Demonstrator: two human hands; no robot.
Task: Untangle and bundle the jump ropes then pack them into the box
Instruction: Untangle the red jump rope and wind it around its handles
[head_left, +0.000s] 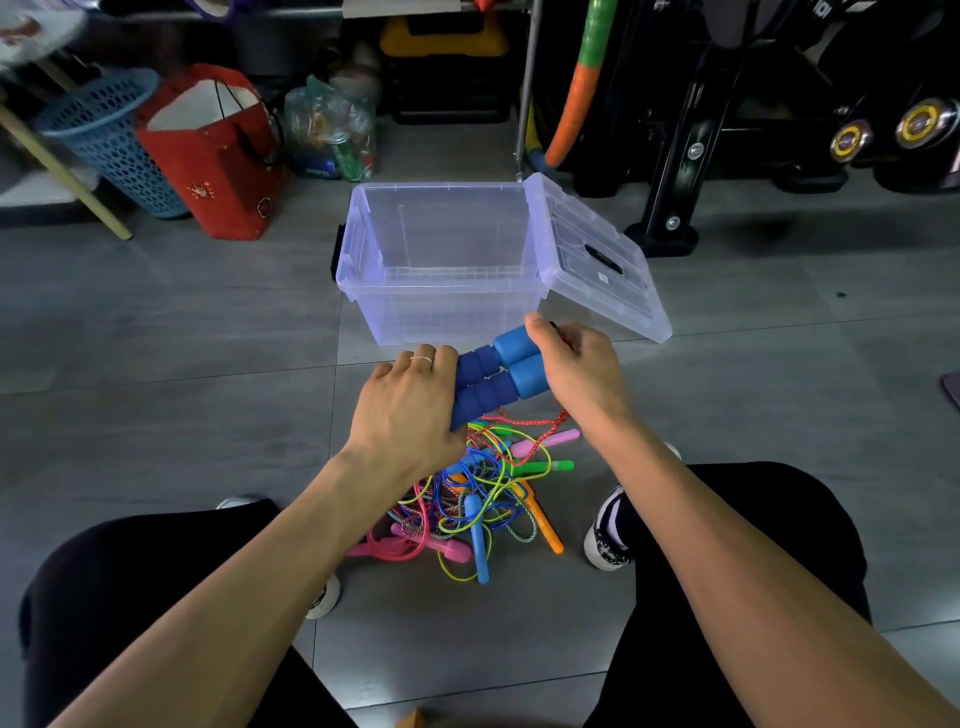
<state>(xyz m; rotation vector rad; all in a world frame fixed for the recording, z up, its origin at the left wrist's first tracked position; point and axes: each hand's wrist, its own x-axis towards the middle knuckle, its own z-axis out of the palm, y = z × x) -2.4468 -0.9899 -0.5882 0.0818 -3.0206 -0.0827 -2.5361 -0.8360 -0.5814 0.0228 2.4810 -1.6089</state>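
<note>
Two blue foam handles (491, 382) lie side by side, held above the floor between both hands. The left hand (410, 410) has its grip clenched around their near ends; the right hand (576, 366) grasps the far, lighter-blue ends, where a red cord (540, 422) runs down from its grip. Directly below, near the person's feet, the tangled ropes (483, 499) sit in a heap on the grey floor (156, 338). Just beyond the hands stands the clear box (363, 260), its lid (597, 260) hanging open to the right, bare floor on both sides
</note>
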